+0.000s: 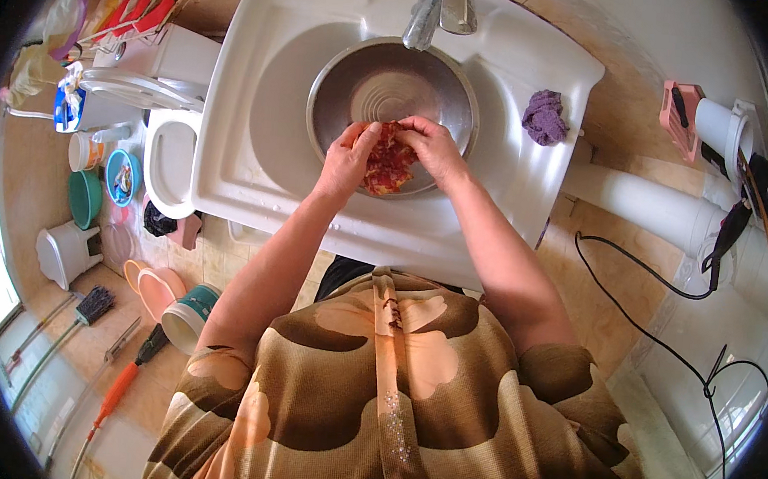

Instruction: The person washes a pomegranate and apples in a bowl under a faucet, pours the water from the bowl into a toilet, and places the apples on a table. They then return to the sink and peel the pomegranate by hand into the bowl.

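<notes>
A piece of wet, crumpled red and yellow material (388, 163), perhaps a cloth, hangs between my two hands over a round metal basin (341, 89). My left hand (350, 154) pinches its upper left side between thumb and fingers. The upper right side is gripped by the fingertips of my right hand (434, 149). Its lower end reaches the near rim of the basin. The basin sits in a white sink (277, 98), beneath a metal faucet (423, 15). No water is seen running from the spout.
A crumpled purple cloth (545, 118) lies on the sink's right ledge. Left of the sink stand a toilet (172, 158), a turquoise basin (123, 178) and several buckets and brushes. On the right are a white pipe (647, 198), a black cable (645, 331) and a pink rack (676, 123).
</notes>
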`<action>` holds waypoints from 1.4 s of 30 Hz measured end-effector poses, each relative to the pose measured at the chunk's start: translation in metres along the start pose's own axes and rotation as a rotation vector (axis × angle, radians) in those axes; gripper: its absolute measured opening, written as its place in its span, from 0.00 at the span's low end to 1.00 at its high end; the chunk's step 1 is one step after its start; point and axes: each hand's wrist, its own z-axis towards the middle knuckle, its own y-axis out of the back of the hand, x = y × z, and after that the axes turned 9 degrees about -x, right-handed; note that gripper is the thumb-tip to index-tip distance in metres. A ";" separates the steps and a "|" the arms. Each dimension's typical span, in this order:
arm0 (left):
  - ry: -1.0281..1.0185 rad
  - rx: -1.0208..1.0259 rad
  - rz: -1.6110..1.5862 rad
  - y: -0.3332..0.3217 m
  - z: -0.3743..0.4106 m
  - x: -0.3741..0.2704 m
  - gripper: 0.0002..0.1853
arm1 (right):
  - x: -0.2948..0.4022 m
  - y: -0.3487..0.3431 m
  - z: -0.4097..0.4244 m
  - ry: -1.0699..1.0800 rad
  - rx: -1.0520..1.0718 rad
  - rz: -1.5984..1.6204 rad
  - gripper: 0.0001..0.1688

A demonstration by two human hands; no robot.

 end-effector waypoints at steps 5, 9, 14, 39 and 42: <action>0.030 0.008 -0.094 0.000 0.001 0.002 0.23 | -0.001 0.000 -0.003 -0.009 -0.051 0.117 0.13; 0.065 0.000 -0.153 -0.001 -0.007 -0.004 0.23 | -0.016 0.000 0.006 0.071 -0.008 0.060 0.11; 0.060 -0.005 -0.134 0.001 -0.002 0.004 0.23 | -0.013 -0.007 -0.003 -0.087 0.010 0.340 0.10; 0.379 0.216 -0.699 0.008 -0.007 -0.016 0.39 | 0.004 0.015 -0.004 -0.128 -0.019 0.054 0.24; 0.365 0.268 -0.693 0.012 -0.004 -0.011 0.39 | 0.023 0.010 -0.015 -0.072 -0.006 -0.009 0.26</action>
